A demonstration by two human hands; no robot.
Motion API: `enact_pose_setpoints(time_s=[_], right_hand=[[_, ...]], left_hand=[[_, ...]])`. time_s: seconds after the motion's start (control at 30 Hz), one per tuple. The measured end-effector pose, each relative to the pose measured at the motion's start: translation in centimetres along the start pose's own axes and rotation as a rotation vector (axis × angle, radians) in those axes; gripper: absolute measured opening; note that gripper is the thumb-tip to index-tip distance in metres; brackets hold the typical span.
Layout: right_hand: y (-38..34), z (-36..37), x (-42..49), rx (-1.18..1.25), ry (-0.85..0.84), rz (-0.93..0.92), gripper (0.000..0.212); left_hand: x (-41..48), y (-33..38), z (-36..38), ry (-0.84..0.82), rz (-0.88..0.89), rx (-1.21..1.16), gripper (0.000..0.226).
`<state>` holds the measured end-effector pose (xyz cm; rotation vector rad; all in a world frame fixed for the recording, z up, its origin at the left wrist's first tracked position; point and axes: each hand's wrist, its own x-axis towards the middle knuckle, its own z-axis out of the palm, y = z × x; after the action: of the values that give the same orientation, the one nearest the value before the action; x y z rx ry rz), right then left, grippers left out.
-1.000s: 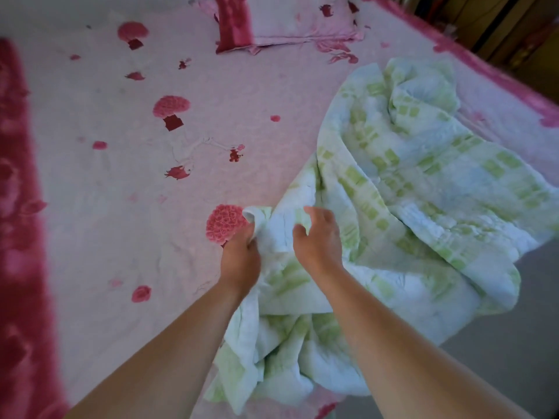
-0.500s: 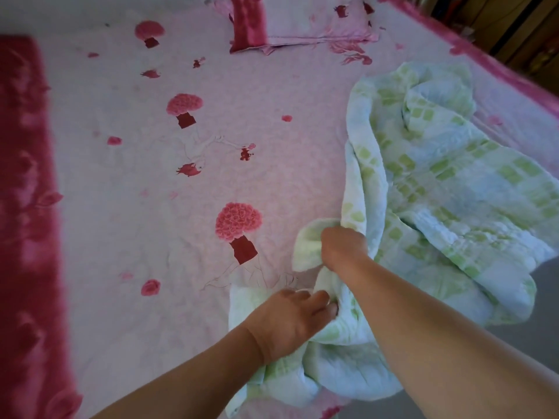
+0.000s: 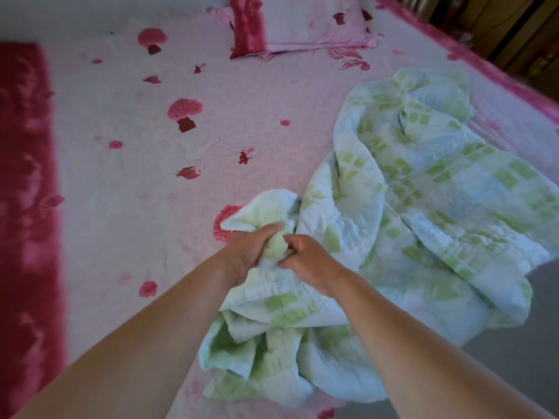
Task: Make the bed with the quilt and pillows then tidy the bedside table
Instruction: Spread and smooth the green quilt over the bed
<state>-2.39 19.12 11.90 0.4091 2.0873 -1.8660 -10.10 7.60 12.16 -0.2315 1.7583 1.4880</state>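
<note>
A crumpled quilt [image 3: 423, 189] with pale blue and green checks lies heaped on the right half of the bed and spills over the near edge. My left hand [image 3: 246, 252] grips a bunched fold of it near the middle of the view. My right hand [image 3: 305, 261] sits right beside the left, fingers curled round the same bunch of quilt. A pink pillow [image 3: 299, 22] with a dark red band lies at the head of the bed, top centre.
The bed [image 3: 121, 164] is covered by a pale pink sheet printed with red flowers, with a dark red border along the left and far right edges. Grey floor [image 3: 538, 328] shows at the lower right. Dark wooden furniture [image 3: 514, 28] stands beyond the bed's far right corner.
My left hand has come up from lower on the quilt to join the right. Both hands now grip the same bunch, and the fabric has gathered toward the middle.
</note>
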Motion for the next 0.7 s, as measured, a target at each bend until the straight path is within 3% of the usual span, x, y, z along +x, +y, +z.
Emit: enact_pose_setpoints(time_s=[0.07,0.13,0.2,0.27,0.3,0.37,0.43,0.5,0.6,0.67,0.7], right_hand=[[0.5,-0.7,-0.4,-0.147,-0.142,0.099,0.028],[0.6,-1.3,-0.4,-0.179,-0.173,0.16,0.026],[0.4,-1.6,-0.1,0.014,0.03,0.243,0.023],[0.1,-1.7,0.3,0.172,0.225,0.368,0.052],[-0.1,-1.6,0.5,0.203,0.203,0.452,0.078],[-0.8,-1.2,0.5,0.399,0.019,0.585,0.121],[-1.2,-0.3,0.8,0.697,-0.175,0.567,0.13],[-1.8,0.4,0.9,0.935,-0.179,0.491,0.109],[-1.6,0.7,2.5,1.062,0.164,0.364,0.04],[-1.8,-0.1,3.9,0.882,0.42,0.346,0.029],[-2.2,-1.0,4.3,0.745,0.524,0.336,0.025]], left_hand=[[0.8,-0.5,-0.6,0.235,0.057,0.058,0.026],[0.9,-0.7,-1.2,0.378,0.144,0.13,0.019],[0.5,-0.5,-1.7,0.443,0.271,0.29,0.027],[-0.5,-0.2,-1.4,0.383,0.447,0.418,0.034],[-1.0,-0.1,-1.0,0.322,0.531,0.436,0.037],[-2.1,0.4,0.0,0.217,0.65,0.488,0.038],[-2.8,0.9,0.9,0.151,0.702,0.559,0.029],[-3.2,1.3,1.4,0.113,0.697,0.572,0.019],[-3.4,1.8,0.1,-0.127,0.536,0.469,0.011],[-2.9,1.5,-1.4,-0.221,0.523,0.323,0.042],[-2.4,1.1,-2.0,-0.161,0.561,0.314,0.064]])
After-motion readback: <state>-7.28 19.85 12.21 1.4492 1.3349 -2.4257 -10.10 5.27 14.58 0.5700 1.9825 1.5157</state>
